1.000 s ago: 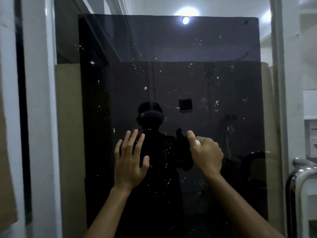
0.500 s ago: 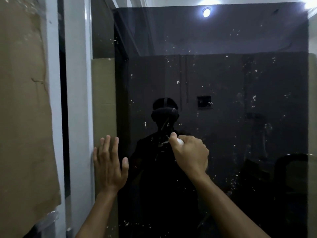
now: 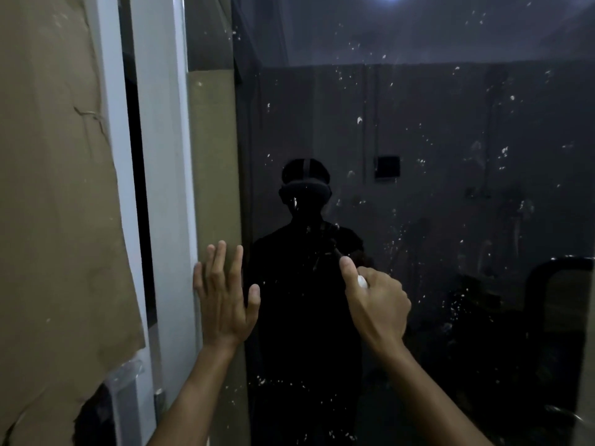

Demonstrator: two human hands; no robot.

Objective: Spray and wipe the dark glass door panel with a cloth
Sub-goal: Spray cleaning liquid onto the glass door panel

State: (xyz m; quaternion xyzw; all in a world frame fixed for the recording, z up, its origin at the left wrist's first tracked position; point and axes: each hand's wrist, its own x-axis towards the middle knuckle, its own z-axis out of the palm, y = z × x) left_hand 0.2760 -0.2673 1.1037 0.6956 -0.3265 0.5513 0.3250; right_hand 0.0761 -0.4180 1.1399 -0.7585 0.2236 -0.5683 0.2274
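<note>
Dark glossy glass door panel ahead, flecked with white specks, left hand flat with fingers spread at its left edge, right hand gripping a small white object, brown cardboard taped left.

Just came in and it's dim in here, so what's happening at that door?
A person faces the dark glass door panel, which is speckled with white spots. Their left hand lies flat, fingers spread, at the panel's left edge. Their right hand grips a small white object, mostly hidden in the fist, close to the glass.
</note>
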